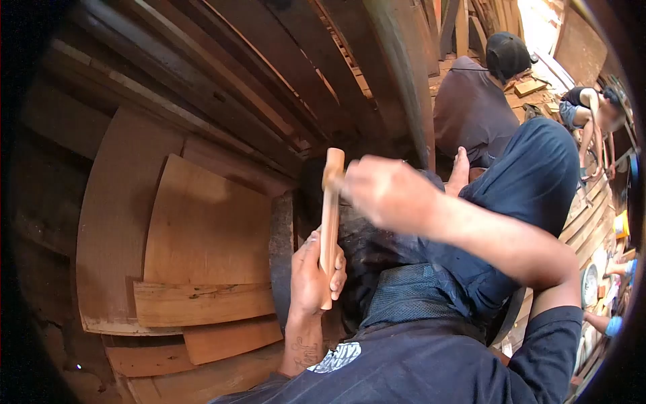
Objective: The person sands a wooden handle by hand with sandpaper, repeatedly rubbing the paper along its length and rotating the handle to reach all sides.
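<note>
A pale, smooth wooden rod (329, 229) stands nearly upright in front of my torso, with a rounded top end. My left hand (315, 273) is wrapped round its lower part, thumb and fingers on either side. Up near the top, my right hand (390, 192) is blurred by motion, its fingers curled in against the rod. A small tan patch (332, 178) sits round the rod at those fingertips; I cannot tell what it is.
Wooden boards (208, 222) lean and overlap on the left, and dark planks (269, 60) line the far side. A person in a dark cap (508, 57) sits with back turned beyond my knee (538, 161). Another person (592, 111) crouches at far right, near scattered wood strips (589, 225).
</note>
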Demonstrator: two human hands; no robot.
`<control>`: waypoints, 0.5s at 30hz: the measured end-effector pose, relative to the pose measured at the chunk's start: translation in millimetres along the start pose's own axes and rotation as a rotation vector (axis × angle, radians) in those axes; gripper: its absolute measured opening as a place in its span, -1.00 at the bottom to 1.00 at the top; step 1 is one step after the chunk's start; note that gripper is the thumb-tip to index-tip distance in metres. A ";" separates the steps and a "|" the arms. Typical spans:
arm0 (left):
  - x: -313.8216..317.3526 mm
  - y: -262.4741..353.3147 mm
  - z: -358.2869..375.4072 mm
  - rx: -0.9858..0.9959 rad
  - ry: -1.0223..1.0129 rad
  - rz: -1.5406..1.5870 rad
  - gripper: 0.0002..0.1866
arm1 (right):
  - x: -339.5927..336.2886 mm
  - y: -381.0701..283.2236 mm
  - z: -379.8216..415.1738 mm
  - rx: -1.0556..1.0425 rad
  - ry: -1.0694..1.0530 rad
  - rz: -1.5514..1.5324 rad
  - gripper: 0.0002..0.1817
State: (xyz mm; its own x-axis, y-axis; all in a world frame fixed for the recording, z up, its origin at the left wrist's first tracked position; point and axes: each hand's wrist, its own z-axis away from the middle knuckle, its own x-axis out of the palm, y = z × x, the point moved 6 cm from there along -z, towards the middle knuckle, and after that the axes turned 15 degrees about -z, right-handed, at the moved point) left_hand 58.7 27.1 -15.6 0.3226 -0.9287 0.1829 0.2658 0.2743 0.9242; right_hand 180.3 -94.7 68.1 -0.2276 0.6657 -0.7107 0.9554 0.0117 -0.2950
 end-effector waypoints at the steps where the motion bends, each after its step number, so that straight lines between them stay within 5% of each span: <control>1: 1.6 0.2 -0.3 0.007 -0.021 0.001 -0.56 | -5.9 23.3 -3.5 0.143 0.002 -0.020 -0.73; 9: -9.7 1.6 1.7 0.024 0.031 0.015 -0.60 | 25.5 -47.0 8.5 -0.161 -0.123 -0.256 -0.60; 15: 0.9 0.1 -0.5 0.039 -0.051 -0.026 -0.49 | -4.0 19.1 -11.0 0.058 0.041 0.013 -0.67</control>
State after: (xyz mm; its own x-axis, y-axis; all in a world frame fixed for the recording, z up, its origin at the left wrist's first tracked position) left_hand 59.5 26.4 -15.5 0.2693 -0.9471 0.1747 0.2375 0.2411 0.9410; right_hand 201.5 -88.9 72.3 -0.2060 0.6954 -0.6884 0.9456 -0.0397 -0.3230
